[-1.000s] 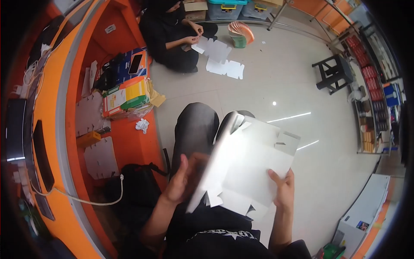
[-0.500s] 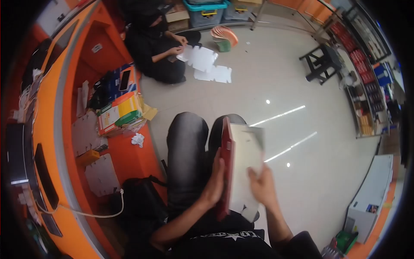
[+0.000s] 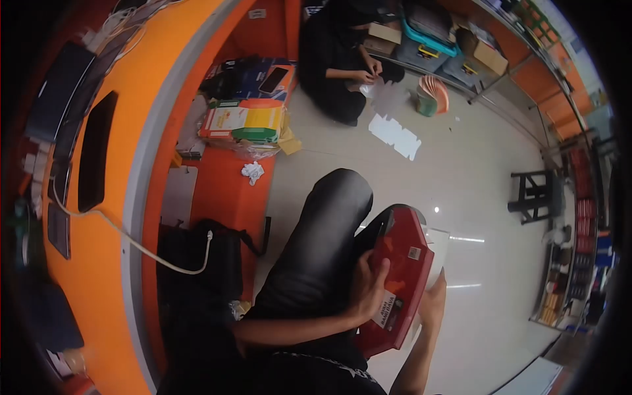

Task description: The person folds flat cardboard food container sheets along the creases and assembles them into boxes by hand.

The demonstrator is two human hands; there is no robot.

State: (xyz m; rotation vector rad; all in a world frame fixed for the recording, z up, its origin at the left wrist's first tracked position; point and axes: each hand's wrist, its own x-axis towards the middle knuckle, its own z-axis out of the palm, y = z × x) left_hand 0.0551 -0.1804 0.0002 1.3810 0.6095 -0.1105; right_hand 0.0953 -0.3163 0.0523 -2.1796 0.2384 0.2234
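A red cardboard food box (image 3: 403,247) with angled corners stands tilted over my lap, its printed side toward me. It carries a white label (image 3: 386,309) with black lettering and a small square sticker near its upper edge. My left hand (image 3: 370,289) grips it from the left, with the thumb lying on the red face. A pale cardboard sheet (image 3: 440,245) shows behind its right edge. My right hand (image 3: 432,303) is closed at that right side, fingers partly hidden behind the red face.
Across the floor a person (image 3: 332,66) sits handling a clear, thin piece, beside notched white sheets (image 3: 395,137) and a fanned orange-green stack (image 3: 432,96). A black stool (image 3: 534,196) stands at right. Left are an orange counter (image 3: 148,85), flattened cartons (image 3: 245,124) and crumpled paper (image 3: 252,172).
My view has swung left. The red box has turned from nearly edge-on to show its printed face. My right hand has gone from the pale side to behind the right edge.
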